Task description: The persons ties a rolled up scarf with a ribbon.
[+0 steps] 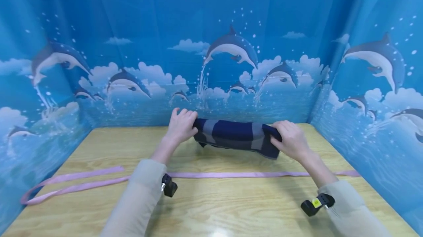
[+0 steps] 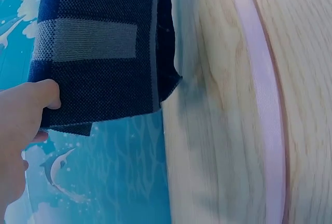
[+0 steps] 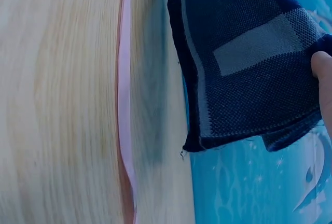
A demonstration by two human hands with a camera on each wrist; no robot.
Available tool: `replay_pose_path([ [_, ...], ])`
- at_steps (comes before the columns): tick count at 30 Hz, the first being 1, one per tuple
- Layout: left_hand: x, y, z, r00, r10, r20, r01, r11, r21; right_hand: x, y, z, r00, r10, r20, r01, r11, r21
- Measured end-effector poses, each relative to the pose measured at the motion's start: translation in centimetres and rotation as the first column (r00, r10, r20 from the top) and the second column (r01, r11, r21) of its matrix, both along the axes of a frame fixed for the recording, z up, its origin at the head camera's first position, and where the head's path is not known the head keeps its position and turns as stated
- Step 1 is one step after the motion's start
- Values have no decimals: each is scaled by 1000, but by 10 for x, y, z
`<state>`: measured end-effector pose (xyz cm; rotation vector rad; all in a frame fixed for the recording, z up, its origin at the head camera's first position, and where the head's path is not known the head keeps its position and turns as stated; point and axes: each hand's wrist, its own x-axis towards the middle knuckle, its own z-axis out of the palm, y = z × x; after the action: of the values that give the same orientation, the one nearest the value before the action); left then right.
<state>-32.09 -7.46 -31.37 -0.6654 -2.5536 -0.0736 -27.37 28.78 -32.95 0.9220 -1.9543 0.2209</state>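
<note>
A folded knitted cloth [image 1: 236, 134], dark navy with grey blocks, hangs between both hands above the far part of the table. My left hand [image 1: 181, 125] pinches its left upper corner, thumb on the near face, as the left wrist view shows on the cloth [image 2: 98, 73]. At the other end my right hand [image 1: 292, 139] pinches the right upper corner. In the right wrist view the cloth [image 3: 249, 63] hangs in layers, with a few loose threads at its lower corner. Its lower edge sags free toward the tabletop.
A long pink ribbon [image 1: 231, 175] runs across the wooden table [image 1: 231, 204] in front of the cloth, doubling back in a loop at the left. Blue dolphin-print curtains [image 1: 158, 46] stand around the table's back and sides. Each wrist carries a small black camera [image 1: 169, 185].
</note>
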Motion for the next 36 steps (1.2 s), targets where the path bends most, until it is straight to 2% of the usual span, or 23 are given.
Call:
replay_pose_path([
  [8, 1, -15, -2, 991, -76, -109, 74, 997, -24, 9, -15, 6, 989, 90, -115, -91, 996, -5],
  [15, 2, -26, -4, 984, -118, -135, 103, 989, -110, 17, -27, 8, 974, 151, -170, -145, 988, 48],
  [21, 2, -31, -6, 977, -143, -156, 116, 979, -169, 24, -36, 8, 958, 197, -209, -189, 980, 56],
  [26, 2, -33, -5, 979, -145, -141, 114, 972, -207, 29, -44, 9, 935, 245, -259, -234, 970, 73],
  [32, 4, -34, -5, 980, -148, -136, 106, 956, -272, 39, -58, 13, 884, 319, -341, -284, 947, 151],
  [36, 4, -37, -6, 977, -154, -146, 103, 945, -310, 47, -69, 17, 860, 348, -374, -301, 936, 180],
])
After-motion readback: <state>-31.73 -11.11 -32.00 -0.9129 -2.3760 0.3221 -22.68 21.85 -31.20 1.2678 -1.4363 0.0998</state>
